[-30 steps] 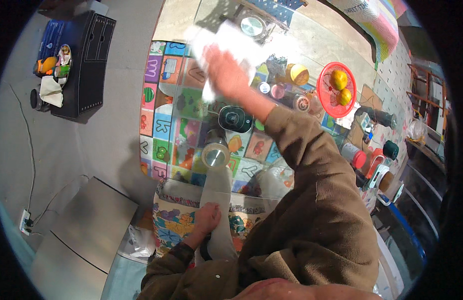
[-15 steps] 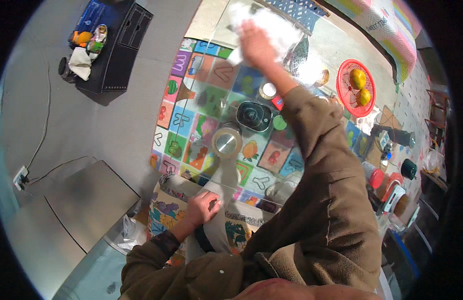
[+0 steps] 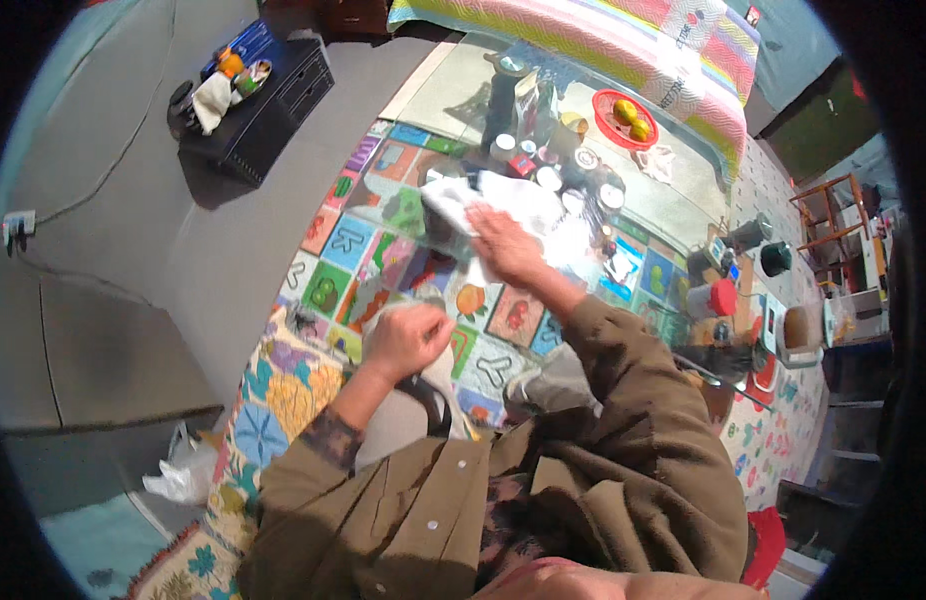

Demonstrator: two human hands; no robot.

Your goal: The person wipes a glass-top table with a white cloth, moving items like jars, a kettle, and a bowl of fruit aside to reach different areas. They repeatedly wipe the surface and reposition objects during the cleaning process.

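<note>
On glass table [image 3: 673, 190] | right hand [image 3: 505, 245] flat on white cloth [image 3: 503, 200] (jars beyond) | left hand [image 3: 408, 340] clenched at near edge

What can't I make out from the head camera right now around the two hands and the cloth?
- White cloth: the part under the right hand is hidden, so its grip is unclear.
- Left hand: closed on something pale; the curled fingers hide what it is.
- Glass tabletop: its edge blurs with glare.
- Small jars: too small and blurred to tell apart.
- Red plate: the yellow fruit's kind is unclear.
</note>
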